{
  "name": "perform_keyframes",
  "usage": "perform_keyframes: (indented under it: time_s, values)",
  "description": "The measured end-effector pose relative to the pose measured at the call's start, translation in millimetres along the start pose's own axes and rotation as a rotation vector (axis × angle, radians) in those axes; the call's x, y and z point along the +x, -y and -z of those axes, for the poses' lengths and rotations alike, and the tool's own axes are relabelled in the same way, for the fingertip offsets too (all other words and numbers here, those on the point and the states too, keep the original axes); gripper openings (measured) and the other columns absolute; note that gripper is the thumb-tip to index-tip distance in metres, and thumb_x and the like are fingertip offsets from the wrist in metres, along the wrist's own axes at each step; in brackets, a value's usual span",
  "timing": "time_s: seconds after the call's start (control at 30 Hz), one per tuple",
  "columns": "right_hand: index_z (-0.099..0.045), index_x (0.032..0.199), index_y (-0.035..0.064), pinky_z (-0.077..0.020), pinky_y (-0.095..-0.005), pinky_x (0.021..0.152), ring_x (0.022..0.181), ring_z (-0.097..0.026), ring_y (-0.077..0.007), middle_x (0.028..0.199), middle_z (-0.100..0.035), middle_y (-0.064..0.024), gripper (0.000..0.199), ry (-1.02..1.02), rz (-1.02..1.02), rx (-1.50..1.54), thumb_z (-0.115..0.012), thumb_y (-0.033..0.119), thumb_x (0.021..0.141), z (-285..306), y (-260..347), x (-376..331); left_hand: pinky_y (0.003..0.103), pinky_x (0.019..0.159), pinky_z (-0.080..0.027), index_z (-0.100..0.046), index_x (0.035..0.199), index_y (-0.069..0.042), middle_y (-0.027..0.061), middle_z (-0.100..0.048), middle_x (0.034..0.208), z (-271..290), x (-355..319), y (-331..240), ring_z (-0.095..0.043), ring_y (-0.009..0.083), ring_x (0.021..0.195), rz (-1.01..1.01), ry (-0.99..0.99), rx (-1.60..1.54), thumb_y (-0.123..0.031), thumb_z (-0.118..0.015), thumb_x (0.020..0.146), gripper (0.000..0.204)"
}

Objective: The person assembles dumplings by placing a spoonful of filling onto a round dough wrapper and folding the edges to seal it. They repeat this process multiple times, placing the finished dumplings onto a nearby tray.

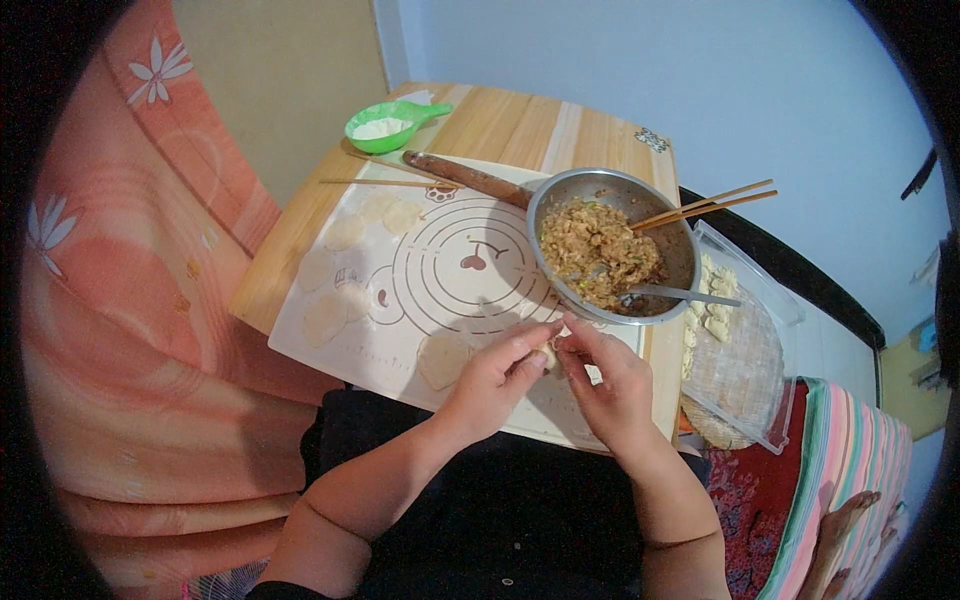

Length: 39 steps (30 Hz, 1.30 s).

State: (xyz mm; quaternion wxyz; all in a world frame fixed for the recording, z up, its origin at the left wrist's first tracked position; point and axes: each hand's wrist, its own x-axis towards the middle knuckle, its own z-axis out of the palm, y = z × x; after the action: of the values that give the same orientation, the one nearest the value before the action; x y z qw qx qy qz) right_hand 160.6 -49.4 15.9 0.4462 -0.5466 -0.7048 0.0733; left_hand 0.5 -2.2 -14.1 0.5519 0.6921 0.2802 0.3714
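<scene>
Two hands (497, 380) pinch dough (547, 356) between bowl (681, 240) and mat edge (548, 428)

hands (490, 385) (612, 385): pinching dough piece (548, 355) | metal bowl (682, 245): filling (600, 245), chopsticks (720, 204) | mat (540, 418): dough rounds (442, 361)

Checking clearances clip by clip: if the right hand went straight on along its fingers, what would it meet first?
The right hand would probably meet the near side of the metal bowl first, though its height against the rim is unclear, so it might pass above.
</scene>
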Motion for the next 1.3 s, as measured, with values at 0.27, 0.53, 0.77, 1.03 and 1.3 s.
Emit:
perform_keyframes:
  time_s: [0.27, 0.53, 0.77, 1.03, 1.3]
  values:
    - [-0.054, 0.121, 0.0070, -0.0526, -0.0336, 0.067, 0.080, -0.063, -0.0277, 0.093, -0.064, -0.0116, 0.048, -0.033, 0.140, -0.077, -0.064, -0.002, 0.075, 2, 6, 2, 0.029, 0.096, -0.041, -0.045, 0.129, 0.000, 0.0100, -0.048, 0.130, 0, 1, -6, -0.048, 0.0171, 0.117, 0.133, 0.012, -0.100, -0.008, -0.049, 0.093, 0.037]
    - [-0.054, 0.120, 0.0076, -0.0522, -0.0330, 0.068, 0.079, -0.064, -0.0271, 0.089, -0.064, -0.0119, 0.048, -0.023, -0.045, 0.098, -0.065, -0.002, 0.075, 0, 5, 0, 0.028, 0.093, -0.041, -0.051, 0.124, -0.002, 0.0099, -0.053, 0.120, 1, 0, -5, -0.051, 0.0168, 0.110, 0.028, -0.050, -0.166, -0.006, -0.050, 0.092, 0.033]
    - [-0.055, 0.117, 0.0066, -0.0512, -0.0348, 0.065, 0.076, -0.062, -0.0281, 0.086, -0.064, -0.0107, 0.045, -0.050, 0.165, -0.096, -0.067, -0.001, 0.074, 2, 5, 1, 0.029, 0.096, -0.039, -0.050, 0.124, 0.000, 0.0114, -0.052, 0.122, 0, 1, -14, -0.049, 0.0196, 0.114, -0.070, 0.006, 0.087, -0.004, -0.053, 0.090, 0.035]
    - [-0.057, 0.114, 0.0068, -0.0512, -0.0339, 0.065, 0.074, -0.063, -0.0265, 0.085, -0.064, -0.0101, 0.040, -0.083, -0.032, 0.104, -0.067, 0.001, 0.076, 0, 7, 1, 0.032, 0.099, -0.038, -0.050, 0.126, -0.001, 0.0119, -0.050, 0.127, 5, 1, -7, -0.047, 0.0213, 0.119, -0.072, -0.026, 0.006, -0.005, -0.058, 0.087, 0.040]
    - [-0.056, 0.115, 0.0059, -0.0519, -0.0316, 0.064, 0.075, -0.064, -0.0242, 0.086, -0.064, -0.0100, 0.040, -0.059, 0.056, 0.008, -0.068, 0.003, 0.077, 5, 9, 3, 0.031, 0.098, -0.037, -0.046, 0.129, -0.001, 0.0119, -0.053, 0.123, 0, -1, -19, -0.049, 0.0211, 0.115, -0.029, -0.037, -0.058, -0.005, -0.057, 0.088, 0.043]
